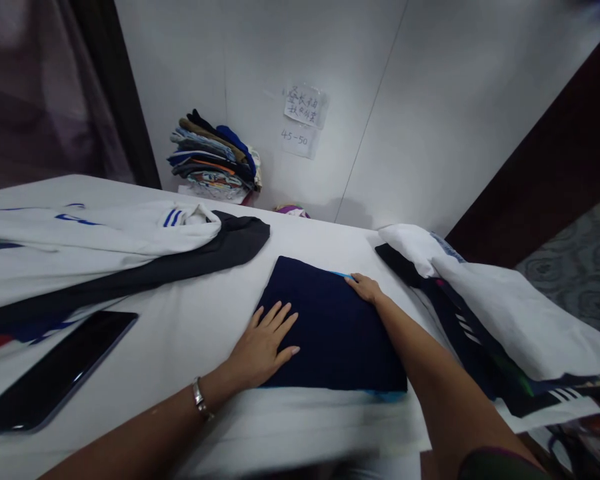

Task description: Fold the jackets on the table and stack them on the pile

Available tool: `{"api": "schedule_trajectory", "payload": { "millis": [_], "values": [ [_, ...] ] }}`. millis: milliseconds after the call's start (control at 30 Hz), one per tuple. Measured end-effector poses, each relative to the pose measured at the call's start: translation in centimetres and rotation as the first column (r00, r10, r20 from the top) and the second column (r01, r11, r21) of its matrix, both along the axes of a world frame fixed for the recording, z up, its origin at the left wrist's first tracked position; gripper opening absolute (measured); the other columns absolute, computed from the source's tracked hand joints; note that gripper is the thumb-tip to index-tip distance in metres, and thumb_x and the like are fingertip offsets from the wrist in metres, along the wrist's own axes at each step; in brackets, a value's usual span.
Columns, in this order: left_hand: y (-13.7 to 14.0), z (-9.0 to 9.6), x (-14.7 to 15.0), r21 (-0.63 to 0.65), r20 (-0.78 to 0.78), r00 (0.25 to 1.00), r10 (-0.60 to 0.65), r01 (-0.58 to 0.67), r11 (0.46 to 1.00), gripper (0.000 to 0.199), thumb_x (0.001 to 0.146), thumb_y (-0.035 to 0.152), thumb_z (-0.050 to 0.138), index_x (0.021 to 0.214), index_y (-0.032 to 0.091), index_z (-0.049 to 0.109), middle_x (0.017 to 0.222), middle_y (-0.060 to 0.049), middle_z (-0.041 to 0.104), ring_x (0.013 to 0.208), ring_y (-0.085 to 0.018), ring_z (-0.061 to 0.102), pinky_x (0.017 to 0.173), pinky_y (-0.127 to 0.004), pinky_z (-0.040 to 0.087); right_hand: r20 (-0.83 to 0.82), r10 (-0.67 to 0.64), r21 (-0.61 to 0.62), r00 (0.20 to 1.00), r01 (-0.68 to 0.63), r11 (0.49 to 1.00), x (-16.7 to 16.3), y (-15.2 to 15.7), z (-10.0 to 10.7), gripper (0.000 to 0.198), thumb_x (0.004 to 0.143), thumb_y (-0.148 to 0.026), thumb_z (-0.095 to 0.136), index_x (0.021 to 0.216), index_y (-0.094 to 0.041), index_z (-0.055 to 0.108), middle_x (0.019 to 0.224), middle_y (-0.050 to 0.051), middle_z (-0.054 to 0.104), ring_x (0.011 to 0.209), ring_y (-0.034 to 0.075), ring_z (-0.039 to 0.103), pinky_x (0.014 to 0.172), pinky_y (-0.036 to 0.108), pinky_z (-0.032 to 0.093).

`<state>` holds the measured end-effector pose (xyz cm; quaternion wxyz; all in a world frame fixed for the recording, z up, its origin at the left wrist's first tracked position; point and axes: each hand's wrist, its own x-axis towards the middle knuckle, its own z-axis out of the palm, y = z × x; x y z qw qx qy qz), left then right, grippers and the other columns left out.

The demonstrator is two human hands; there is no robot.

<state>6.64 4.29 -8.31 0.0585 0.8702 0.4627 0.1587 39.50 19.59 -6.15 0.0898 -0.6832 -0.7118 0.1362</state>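
A folded navy blue garment [337, 327] lies on the white table in front of me, with bright blue edges peeking out at its far right and near sides. On its left part my left hand [265, 343] rests flat, fingers spread. At the far right corner my right hand [366, 288] touches the garment's edge. Its thumb is hard to make out, and the fingers lie stretched over the cloth. Neither hand lifts the garment.
White and dark garments [190, 237] lie on the left beside a black phone [55, 370]. More garments [505, 320] are heaped on the right. Behind the white table [195, 347] stands a stack of folded clothes [215, 157] by the wall, with paper signs [304, 107] above.
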Motion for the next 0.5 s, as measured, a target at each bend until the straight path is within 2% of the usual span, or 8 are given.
{"api": "schedule_trajectory", "payload": {
  "millis": [100, 167, 233, 300, 367, 400, 433, 500],
  "values": [
    [-0.1, 0.2, -0.1, -0.028, 0.024, 1.000, -0.004, 0.004, 1.000, 0.062, 0.091, 0.057, 0.036, 0.146, 0.028, 0.032, 0.154, -0.005, 0.028, 0.142, -0.027, 0.021, 0.113, -0.052, 0.019, -0.120, -0.059, 0.109, 0.991, 0.072, 0.991, 1.1, -1.0, 1.3, 0.062, 0.092, -0.057, 0.033, 0.137, -0.017, 0.047, 0.144, 0.009, 0.044, 0.134, 0.023, 0.038, 0.111, 0.035, 0.029],
    [-0.2, 0.2, -0.2, -0.036, 0.051, 0.999, -0.001, 0.003, 0.999, 0.062, 0.091, 0.057, 0.037, 0.145, 0.028, 0.033, 0.154, -0.005, 0.028, 0.143, -0.027, 0.020, 0.114, -0.053, 0.018, -0.320, -0.135, 0.180, 0.938, 0.201, 0.963, 2.2, -2.9, 1.8, 0.066, 0.088, -0.058, 0.042, 0.139, -0.017, 0.045, 0.146, 0.010, 0.041, 0.136, 0.023, 0.035, 0.112, 0.035, 0.027],
    [-0.2, 0.2, -0.3, -0.042, 0.091, 0.996, -0.002, 0.006, 0.999, 0.062, 0.090, 0.056, 0.039, 0.145, 0.028, 0.034, 0.154, -0.005, 0.029, 0.143, -0.027, 0.021, 0.114, -0.053, 0.017, -0.568, -0.234, 0.108, 0.789, 0.354, 0.929, 3.2, -5.8, 1.6, 0.071, 0.081, -0.057, 0.053, 0.140, -0.019, 0.043, 0.147, 0.010, 0.040, 0.136, 0.026, 0.036, 0.110, 0.039, 0.032],
    [-0.1, 0.2, -0.5, -0.059, 0.154, 0.988, 0.005, 0.004, 0.998, 0.061, 0.090, 0.054, 0.041, 0.144, 0.027, 0.036, 0.153, -0.006, 0.030, 0.142, -0.026, 0.023, 0.114, -0.052, 0.019, -0.753, -0.338, -0.097, 0.565, 0.413, 0.906, 3.9, -9.5, 1.1, 0.076, 0.078, -0.055, 0.059, 0.143, -0.024, 0.035, 0.144, 0.011, 0.043, 0.132, 0.028, 0.041, 0.104, 0.043, 0.039],
    [0.2, 0.2, -0.6, -0.086, 0.256, 0.965, 0.062, -0.041, 0.995, 0.059, 0.089, 0.053, 0.042, 0.141, 0.025, 0.041, 0.153, -0.006, 0.032, 0.142, -0.025, 0.024, 0.115, -0.050, 0.021, -0.849, -0.413, -0.285, 0.330, 0.371, 0.884, 3.9, -13.3, 0.5, 0.080, 0.079, -0.051, 0.062, 0.146, -0.025, 0.027, 0.135, 0.012, 0.054, 0.125, 0.027, 0.051, 0.098, 0.043, 0.044],
    [0.5, 0.2, -0.8, -0.105, 0.321, 0.940, 0.116, -0.086, 0.991, 0.058, 0.089, 0.053, 0.042, 0.139, 0.023, 0.044, 0.152, -0.007, 0.032, 0.141, -0.025, 0.025, 0.115, -0.049, 0.022, -0.867, -0.437, -0.345, 0.239, 0.345, 0.873, 3.8, -15.0, 0.3, 0.082, 0.079, -0.049, 0.064, 0.147, -0.025, 0.024, 0.130, 0.012, 0.058, 0.121, 0.026, 0.054, 0.097, 0.042, 0.045],
    [0.9, 0.3, -0.9, -0.135, 0.389, 0.902, 0.186, -0.144, 0.980, 0.059, 0.088, 0.053, 0.042, 0.137, 0.021, 0.045, 0.152, -0.008, 0.032, 0.141, -0.025, 0.026, 0.115, -0.048, 0.023, -0.878, -0.448, -0.380, 0.169, 0.323, 0.867, 3.5, -16.5, 0.2, 0.084, 0.079, -0.047, 0.065, 0.147, -0.024, 0.022, 0.127, 0.012, 0.060, 0.118, 0.025, 0.057, 0.097, 0.041, 0.045],
    [1.9, 0.4, -1.4, -0.267, 0.487, 0.795, 0.361, -0.258, 0.929, 0.063, 0.086, 0.055, 0.041, 0.136, 0.016, 0.046, 0.151, -0.011, 0.034, 0.139, -0.027, 0.031, 0.114, -0.047, 0.026, -0.885, -0.459, -0.417, 0.081, 0.302, 0.857, 2.9, -18.6, 0.2, 0.088, 0.079, -0.045, 0.068, 0.147, -0.021, 0.020, 0.125, 0.012, 0.062, 0.114, 0.023, 0.059, 0.098, 0.038, 0.044]
  ]
}}
